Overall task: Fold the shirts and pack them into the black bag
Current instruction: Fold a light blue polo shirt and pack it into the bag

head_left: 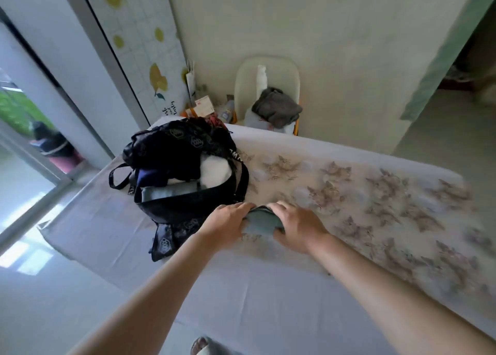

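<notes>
A folded grey-green shirt [262, 223] lies on the bed, just right of the black bag [177, 150]. My left hand [228, 224] grips its left side and my right hand [296, 224] grips its right side, fingers curled over the far edge. The black bag stands open on the bed's left part. Inside it I see a white folded garment [214, 170], a dark blue one [151, 176] and a grey-green one [166, 192]. The bag's patterned flap [171, 239] hangs toward me.
The bed [268, 287] has a pale sheet with a floral panel [375, 193] to the right. Behind it a white chair [268, 75] carries a grey garment [276, 107]. Small boxes and a paper bag sit in the corner [201, 105]. A glass door [32, 129] is at left.
</notes>
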### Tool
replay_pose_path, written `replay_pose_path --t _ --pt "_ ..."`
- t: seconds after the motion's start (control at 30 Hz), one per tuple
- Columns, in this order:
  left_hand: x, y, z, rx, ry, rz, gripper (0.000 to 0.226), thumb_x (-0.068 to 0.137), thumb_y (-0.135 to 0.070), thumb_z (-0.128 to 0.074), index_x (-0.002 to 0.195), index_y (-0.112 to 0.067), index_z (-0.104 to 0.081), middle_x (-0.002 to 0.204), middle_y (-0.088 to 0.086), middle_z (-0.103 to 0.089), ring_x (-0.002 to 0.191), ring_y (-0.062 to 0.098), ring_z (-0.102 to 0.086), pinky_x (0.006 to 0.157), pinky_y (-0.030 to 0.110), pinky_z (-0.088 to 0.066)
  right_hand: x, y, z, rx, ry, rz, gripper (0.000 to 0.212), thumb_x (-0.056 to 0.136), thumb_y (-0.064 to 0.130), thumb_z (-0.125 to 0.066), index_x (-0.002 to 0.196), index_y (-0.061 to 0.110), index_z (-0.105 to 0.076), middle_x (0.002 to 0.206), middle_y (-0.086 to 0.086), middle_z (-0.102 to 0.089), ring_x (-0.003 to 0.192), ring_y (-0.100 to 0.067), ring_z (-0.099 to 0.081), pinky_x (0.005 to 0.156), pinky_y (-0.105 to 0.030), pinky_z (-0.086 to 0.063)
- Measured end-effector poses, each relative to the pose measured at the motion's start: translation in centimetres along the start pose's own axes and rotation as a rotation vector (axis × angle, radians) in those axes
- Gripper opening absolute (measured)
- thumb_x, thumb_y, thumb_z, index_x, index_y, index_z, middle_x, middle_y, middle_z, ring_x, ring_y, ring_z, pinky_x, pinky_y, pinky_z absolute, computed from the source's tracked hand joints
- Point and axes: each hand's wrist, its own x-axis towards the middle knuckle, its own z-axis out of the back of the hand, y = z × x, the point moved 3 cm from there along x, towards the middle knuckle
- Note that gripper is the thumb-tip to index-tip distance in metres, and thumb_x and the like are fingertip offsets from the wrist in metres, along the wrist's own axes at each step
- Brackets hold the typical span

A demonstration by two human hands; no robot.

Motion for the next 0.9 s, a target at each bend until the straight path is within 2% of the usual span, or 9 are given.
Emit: replay_pose_path --t 0.07,0.17,0.33,0.47,0.6,0.7,0.77,0.83,0.9 --pt "-0.1 3.1 2.8 -0.023 -0.042 0.038 0.047 0.097 -0.026 -0.052 0.143 -0.028 -0.042 0.136 -0.004 -0.057 0.118 0.023 -0.056 0.095 0.036 -0.044 3.7 2.1 1.0 -0.021 -0.038 0.046 0.056 0.087 0.032 -0.054 0.141 0.026 -0.044 0.128 0.003 -0.056 0.111 -0.021 -0.055 0.077 -0.032 -0.045" --pt "-0.4 8.6 6.4 -0.045 -0.096 0.106 0.042 0.101 -0.028 -0.045 0.142 -0.032 -0.04 0.134 -0.006 -0.056 0.115 0.024 -0.058 0.089 0.04 -0.049 9.5 5.4 1.8 -0.01 -0.061 0.087 0.058 0.085 0.03 -0.053 0.143 0.028 -0.042 0.132 0.005 -0.055 0.119 -0.02 -0.052 0.08 -0.036 -0.052" --pt "-0.4 18.3 10.2 -0.095 -0.23 0.145 0.043 0.1 -0.029 -0.049 0.143 -0.031 -0.045 0.138 -0.011 -0.055 0.118 0.018 -0.056 0.089 0.035 -0.049 19.0 11.6 2.4 -0.049 -0.073 0.114 0.058 0.089 0.024 -0.05 0.146 0.027 -0.039 0.14 0.004 -0.05 0.128 -0.021 -0.045 0.087 -0.035 -0.045" --pt "0.7 23.8 10.7 -0.167 -0.163 0.166 0.041 0.099 -0.028 -0.051 0.14 -0.028 -0.049 0.131 -0.006 -0.06 0.113 0.018 -0.057 0.087 0.033 -0.048 24.2 13.7 0.5 -0.002 0.041 0.045 0.06 0.084 0.023 -0.049 0.141 0.037 -0.037 0.133 0.005 -0.054 0.122 -0.025 -0.051 0.092 -0.042 -0.047" --pt "1.9 26.3 8.6 -0.18 0.044 0.145 0.035 0.098 -0.032 -0.054 0.132 -0.026 -0.058 0.121 -0.001 -0.067 0.108 0.02 -0.061 0.087 0.031 -0.047 26.5 13.7 -2.8 -0.16 0.337 -0.078 0.065 0.08 0.023 -0.047 0.143 0.035 -0.037 0.138 0.0 -0.051 0.129 -0.029 -0.047 0.103 -0.042 -0.039" --pt "3.0 27.5 8.0 -0.144 -0.022 0.101 0.031 0.095 -0.041 -0.057 0.124 -0.032 -0.063 0.111 -0.005 -0.07 0.099 0.018 -0.064 0.081 0.035 -0.052 27.9 15.4 -3.7 -0.12 0.242 0.003 0.073 0.081 0.032 -0.054 0.149 0.033 -0.029 0.146 0.002 -0.041 0.135 -0.023 -0.039 0.11 -0.04 -0.032" --pt "3.6 28.0 8.3 -0.149 -0.064 0.065 0.028 0.09 -0.048 -0.061 0.116 -0.038 -0.067 0.102 -0.009 -0.072 0.091 0.015 -0.066 0.075 0.034 -0.054 28.6 16.4 -4.0 -0.041 0.244 0.052 0.072 0.081 0.041 -0.055 0.148 0.036 -0.028 0.137 0.003 -0.053 0.126 -0.023 -0.05 0.099 -0.036 -0.038" --pt "4.1 28.3 8.8 -0.169 -0.04 0.067 0.025 0.086 -0.049 -0.064 0.108 -0.039 -0.068 0.095 -0.012 -0.071 0.086 0.01 -0.065 0.072 0.03 -0.054 28.7 16.6 -4.2 -0.068 0.284 0.035 0.065 0.085 0.042 -0.057 0.144 0.033 -0.034 0.127 0.0 -0.062 0.119 -0.026 -0.056 0.093 -0.034 -0.036" --pt "4.6 28.4 9.8 -0.288 -0.099 0.084 0.013 0.088 -0.039 -0.063 0.099 -0.033 -0.068 0.089 -0.014 -0.069 0.083 0.006 -0.063 0.072 0.027 -0.053 28.3 15.5 -4.0 -0.062 0.256 0.01 0.05 0.088 0.039 -0.058 0.136 0.03 -0.047 0.126 0.001 -0.062 0.123 -0.026 -0.052 0.102 -0.035 -0.029"
